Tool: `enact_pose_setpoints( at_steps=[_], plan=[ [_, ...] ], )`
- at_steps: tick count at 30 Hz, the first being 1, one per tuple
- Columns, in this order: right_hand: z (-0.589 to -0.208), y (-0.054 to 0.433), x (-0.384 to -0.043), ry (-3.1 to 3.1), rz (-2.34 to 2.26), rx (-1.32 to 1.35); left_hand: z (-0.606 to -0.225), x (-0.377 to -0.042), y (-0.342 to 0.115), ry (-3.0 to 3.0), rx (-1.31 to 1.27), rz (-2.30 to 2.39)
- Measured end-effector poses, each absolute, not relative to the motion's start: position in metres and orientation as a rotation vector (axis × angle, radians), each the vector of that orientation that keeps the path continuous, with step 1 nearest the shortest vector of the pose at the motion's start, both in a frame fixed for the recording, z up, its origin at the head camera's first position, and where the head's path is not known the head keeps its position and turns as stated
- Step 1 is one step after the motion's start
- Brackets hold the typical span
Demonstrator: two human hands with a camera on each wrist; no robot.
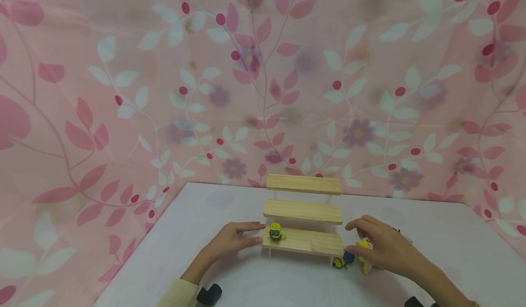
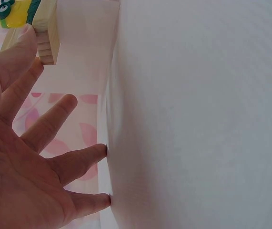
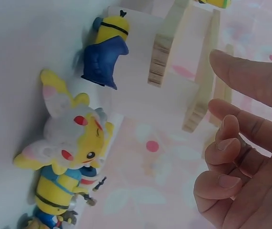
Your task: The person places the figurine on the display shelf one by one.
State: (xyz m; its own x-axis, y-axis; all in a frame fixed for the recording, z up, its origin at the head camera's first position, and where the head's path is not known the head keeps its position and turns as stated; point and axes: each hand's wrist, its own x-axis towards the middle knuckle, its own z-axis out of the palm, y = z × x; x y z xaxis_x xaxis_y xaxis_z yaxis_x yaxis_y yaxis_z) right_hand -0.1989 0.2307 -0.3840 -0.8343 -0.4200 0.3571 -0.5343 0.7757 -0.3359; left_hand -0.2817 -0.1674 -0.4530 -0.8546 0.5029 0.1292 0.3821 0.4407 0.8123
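Observation:
A three-step wooden display stand [image 1: 302, 211] stands on the table. On the left end of its lowest board is a yellow toy figure with green goggles [image 1: 275, 231]. My left hand [image 1: 232, 241] is at that end, its thumb and index finger touching the board's end [image 2: 47, 40] and the other fingers spread. At the stand's right side hovers my right hand [image 1: 382, 247], thumb and index finger apart, the other fingers bent, nothing held. Beneath it lie a yellow figure with a blue cape [image 3: 100, 62] and a yellow-and-white long-eared figure [image 3: 74, 126].
More small figures, one of them yellow with a blue top [image 3: 57, 191], lie beyond the long-eared one, partly hidden in the head view by my right hand. A pink leaf-patterned cloth [image 1: 263, 92] hangs behind the white-covered table [image 1: 230, 202].

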Motion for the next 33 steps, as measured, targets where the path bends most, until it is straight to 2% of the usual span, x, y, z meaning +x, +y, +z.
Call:
enact_pose_setpoints(
  at_steps=[20, 33],
  plan=[
    [-0.407, 0.236, -0.203, -2.843, 0.667, 0.739, -0.447, -0.283, -0.168, 2.557, 0.786, 1.372],
    [-0.421, 0.226, -0.203, -2.946, 0.522, 0.670, -0.447, -0.284, -0.168, 2.520, 0.778, 1.407]
  ],
)
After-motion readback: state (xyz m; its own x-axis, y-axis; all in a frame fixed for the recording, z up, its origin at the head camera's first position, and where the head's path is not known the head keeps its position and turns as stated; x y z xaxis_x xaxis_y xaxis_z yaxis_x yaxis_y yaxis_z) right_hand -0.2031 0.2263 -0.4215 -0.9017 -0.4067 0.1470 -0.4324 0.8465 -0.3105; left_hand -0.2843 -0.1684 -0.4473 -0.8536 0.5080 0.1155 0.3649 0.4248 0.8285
